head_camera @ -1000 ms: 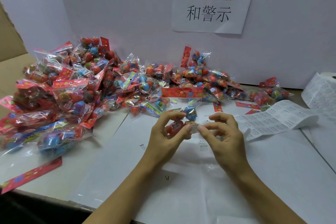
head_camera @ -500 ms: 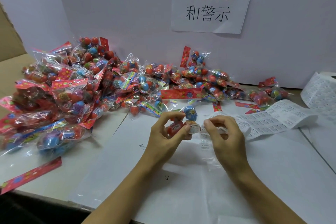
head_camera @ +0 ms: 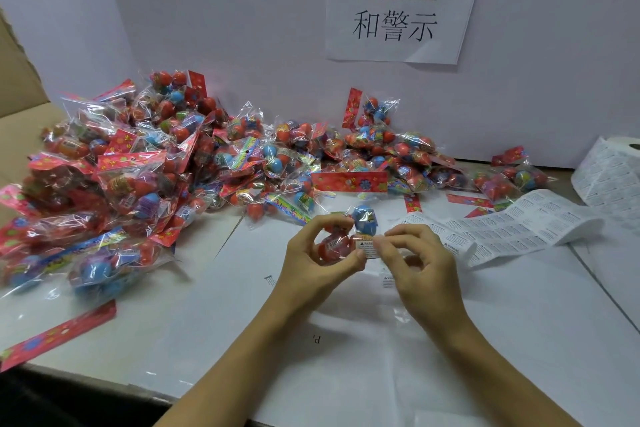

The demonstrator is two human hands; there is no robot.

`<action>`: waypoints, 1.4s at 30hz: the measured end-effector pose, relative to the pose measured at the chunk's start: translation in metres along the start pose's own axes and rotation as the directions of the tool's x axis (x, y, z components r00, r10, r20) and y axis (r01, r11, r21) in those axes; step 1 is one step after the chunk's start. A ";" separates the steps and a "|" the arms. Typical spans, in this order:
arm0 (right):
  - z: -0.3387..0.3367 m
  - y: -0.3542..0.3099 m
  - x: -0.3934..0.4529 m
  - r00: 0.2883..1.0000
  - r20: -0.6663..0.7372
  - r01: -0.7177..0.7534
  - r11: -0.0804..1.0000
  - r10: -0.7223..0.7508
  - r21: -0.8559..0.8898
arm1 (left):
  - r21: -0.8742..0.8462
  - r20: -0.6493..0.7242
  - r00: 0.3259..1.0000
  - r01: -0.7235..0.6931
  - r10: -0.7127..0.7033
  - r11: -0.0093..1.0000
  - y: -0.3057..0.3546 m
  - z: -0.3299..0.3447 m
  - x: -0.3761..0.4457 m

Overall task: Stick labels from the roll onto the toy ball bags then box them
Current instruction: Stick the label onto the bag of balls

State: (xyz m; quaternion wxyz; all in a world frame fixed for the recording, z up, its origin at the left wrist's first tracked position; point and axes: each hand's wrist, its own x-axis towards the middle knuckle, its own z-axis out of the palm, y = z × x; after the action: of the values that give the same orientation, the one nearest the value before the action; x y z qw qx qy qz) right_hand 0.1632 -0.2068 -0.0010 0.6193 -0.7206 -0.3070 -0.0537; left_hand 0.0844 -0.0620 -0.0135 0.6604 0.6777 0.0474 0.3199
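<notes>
1. While gripped above the white table point(head_camera: 450, 357), one toy ball bag point(head_camera: 346, 236) sits in the left hand point(head_camera: 311, 263), fingers and thumb curled round it; red balls and a blue ball show through the clear film, and its red header card point(head_camera: 349, 181) stands up beyond the fingertips.
2. Right hand point(head_camera: 420, 267): thumb and forefinger pinch a small white warning label point(head_camera: 367, 247), which touches the bag right beside the left thumb; the other fingers are loosely curled.
3. Label strip point(head_camera: 512, 229): white, printed in rows, lying flat just beyond and outward of the right hand, running to the label roll point(head_camera: 613, 173) well off to that hand's far side.
4. Heap of toy ball bags point(head_camera: 145, 170): beyond and outward of the left hand, spread along the back wall to a point past the right hand.
5. Loose red header card point(head_camera: 59, 334): flat on the table, well outward of the left forearm.
6. Paper sign point(head_camera: 401, 7): on the wall beyond both hands, printed in Chinese characters.
7. Cardboard flap point(head_camera: 17, 80): far outward of the left hand.
</notes>
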 end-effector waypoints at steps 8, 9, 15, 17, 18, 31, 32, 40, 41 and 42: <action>-0.002 -0.001 0.000 0.999 0.050 0.006 0.999 -0.008 0.052 | -0.033 -0.016 0.999 0.029 -0.030 0.999 0.002 0.000 0.000; -0.003 -0.002 -0.001 0.997 0.064 0.036 0.999 -0.038 0.034 | -0.047 -0.020 0.999 0.030 -0.031 0.998 0.003 -0.001 0.000; -0.002 0.004 0.000 0.995 0.082 0.063 0.998 -0.065 0.022 | -0.087 -0.034 0.998 0.040 -0.043 0.995 0.007 0.000 0.000; -0.002 0.005 -0.001 0.994 0.087 0.062 0.997 -0.066 0.047 | -0.097 -0.033 0.998 0.042 -0.045 0.994 0.007 0.000 -0.001; -0.002 0.003 -0.001 0.994 0.083 0.063 0.997 -0.066 0.044 | -0.100 -0.034 0.998 0.044 -0.047 0.994 0.007 0.001 -0.001; -0.004 0.009 0.006 0.993 0.075 -0.102 0.984 0.092 0.147 | -0.067 0.048 0.999 0.025 -0.022 0.997 0.001 0.002 -0.001; -0.006 0.008 0.007 0.989 0.079 -0.138 0.975 0.126 0.174 | -0.080 0.062 0.998 0.029 -0.024 0.996 0.001 0.003 -0.001; -0.015 0.010 0.015 0.971 0.111 -0.234 0.940 0.212 0.250 | 0.222 0.170 0.985 -0.045 0.007 0.974 -0.005 0.001 -0.007; -0.017 0.011 0.016 0.976 0.084 -0.218 0.942 0.203 0.256 | 0.262 0.153 0.988 -0.058 0.019 0.963 -0.006 0.001 -0.007; -0.019 0.011 0.018 0.978 0.052 -0.207 0.937 0.201 0.282 | 0.297 0.128 0.991 -0.075 0.038 0.952 -0.007 0.002 -0.007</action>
State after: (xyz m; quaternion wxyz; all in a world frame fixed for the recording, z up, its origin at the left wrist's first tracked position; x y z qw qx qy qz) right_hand 0.1888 -0.2187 0.0021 0.7157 -0.6521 -0.2420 0.0636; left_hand 0.0824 -0.0662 -0.0222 0.5415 0.7896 0.0364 0.2863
